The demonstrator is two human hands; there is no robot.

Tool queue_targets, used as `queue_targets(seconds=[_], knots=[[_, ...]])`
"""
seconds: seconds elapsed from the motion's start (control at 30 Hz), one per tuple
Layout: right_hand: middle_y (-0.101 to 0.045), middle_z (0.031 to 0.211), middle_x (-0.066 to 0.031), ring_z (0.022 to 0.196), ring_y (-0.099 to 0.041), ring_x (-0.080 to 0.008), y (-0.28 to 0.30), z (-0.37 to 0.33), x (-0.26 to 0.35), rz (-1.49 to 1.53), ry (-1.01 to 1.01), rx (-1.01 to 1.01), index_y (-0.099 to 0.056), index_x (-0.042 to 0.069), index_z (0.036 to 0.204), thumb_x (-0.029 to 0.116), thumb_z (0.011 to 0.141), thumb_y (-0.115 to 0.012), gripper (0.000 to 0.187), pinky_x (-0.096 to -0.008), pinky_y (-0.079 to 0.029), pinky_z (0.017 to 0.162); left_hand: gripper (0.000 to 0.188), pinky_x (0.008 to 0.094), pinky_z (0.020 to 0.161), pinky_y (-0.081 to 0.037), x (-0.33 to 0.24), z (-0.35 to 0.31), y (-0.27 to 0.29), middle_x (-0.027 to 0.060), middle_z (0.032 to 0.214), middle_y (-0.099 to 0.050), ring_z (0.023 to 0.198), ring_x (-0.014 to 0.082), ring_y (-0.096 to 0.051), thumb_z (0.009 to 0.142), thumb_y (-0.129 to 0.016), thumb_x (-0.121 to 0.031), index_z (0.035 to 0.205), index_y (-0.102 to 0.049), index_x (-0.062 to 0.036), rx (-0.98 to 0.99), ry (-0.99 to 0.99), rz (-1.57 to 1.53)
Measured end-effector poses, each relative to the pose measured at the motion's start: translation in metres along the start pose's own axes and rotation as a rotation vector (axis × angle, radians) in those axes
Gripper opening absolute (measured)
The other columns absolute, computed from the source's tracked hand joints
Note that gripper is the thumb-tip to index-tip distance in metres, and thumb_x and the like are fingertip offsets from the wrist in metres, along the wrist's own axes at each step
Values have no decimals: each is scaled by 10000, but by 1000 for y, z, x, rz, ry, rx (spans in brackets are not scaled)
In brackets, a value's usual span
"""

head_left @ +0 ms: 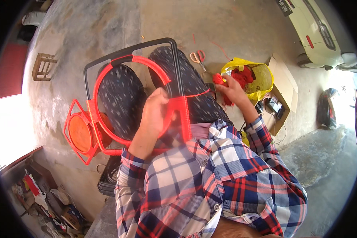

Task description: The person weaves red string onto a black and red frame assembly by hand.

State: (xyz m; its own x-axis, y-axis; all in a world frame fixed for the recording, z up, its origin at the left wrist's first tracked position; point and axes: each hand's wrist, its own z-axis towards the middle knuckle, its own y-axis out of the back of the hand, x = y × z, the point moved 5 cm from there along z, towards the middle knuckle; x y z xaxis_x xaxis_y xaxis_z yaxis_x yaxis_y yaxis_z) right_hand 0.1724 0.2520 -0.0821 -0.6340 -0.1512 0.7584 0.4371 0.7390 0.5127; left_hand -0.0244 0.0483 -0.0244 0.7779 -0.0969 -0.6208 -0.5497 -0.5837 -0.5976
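A black frame (175, 55) with a ring inside it lies across my lap, much of it wrapped in red cord (100, 85). The top bar and part of the right side show bare black. My left hand (152, 109) is closed round the frame's right side, close to the wrapped corner. From that corner a taut red strand (198, 94) stretches rightward toward my right hand (233, 90). My right hand, out to the right by the yellow bag, is closed on a bunch of red cord (219, 79).
More red cord (246, 75) fills the yellow bag (267, 75), beside an opened cardboard box (287, 85). Scissors (198, 56) lie past my knees. A red-wrapped frame (78, 131) stands at left, black frames (106, 180) below it. A wooden stool (43, 66) and a parked car (319, 39) are farther off.
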Motion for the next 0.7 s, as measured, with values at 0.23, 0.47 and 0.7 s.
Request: queue_targets(seconds=[0.23, 0.47, 0.7], knots=[[-631, 1018, -22, 927, -618, -267, -16, -20, 170, -223, 923, -119, -661, 137, 1024, 147, 807, -644, 218, -377, -515, 729, 341, 263, 786, -443, -15, -13, -19, 66, 1007, -597, 907, 143, -556, 912, -521, -274, 1150, -517, -30, -141, -367, 131], [-601, 1048, -67, 987, -580, -297, -16, -15, 164, -140, 959, -460, -607, 117, 859, 175, 624, -823, 324, -399, -484, 816, 224, 261, 779, -476, -6, -4, 12, 46, 942, -599, 811, 126, -570, 875, -526, -31, 1094, -549, 9, -257, -308, 228], [-588, 1033, -67, 958, -570, -278, -54, -22, 131, -175, 869, -74, -647, 44, 880, 157, 663, -754, 267, -366, -488, 818, 304, 293, 776, -538, 1, 3, -1, 109, 996, -660, 877, 173, -662, 833, -448, 91, 1102, -572, 23, -130, -122, 71]])
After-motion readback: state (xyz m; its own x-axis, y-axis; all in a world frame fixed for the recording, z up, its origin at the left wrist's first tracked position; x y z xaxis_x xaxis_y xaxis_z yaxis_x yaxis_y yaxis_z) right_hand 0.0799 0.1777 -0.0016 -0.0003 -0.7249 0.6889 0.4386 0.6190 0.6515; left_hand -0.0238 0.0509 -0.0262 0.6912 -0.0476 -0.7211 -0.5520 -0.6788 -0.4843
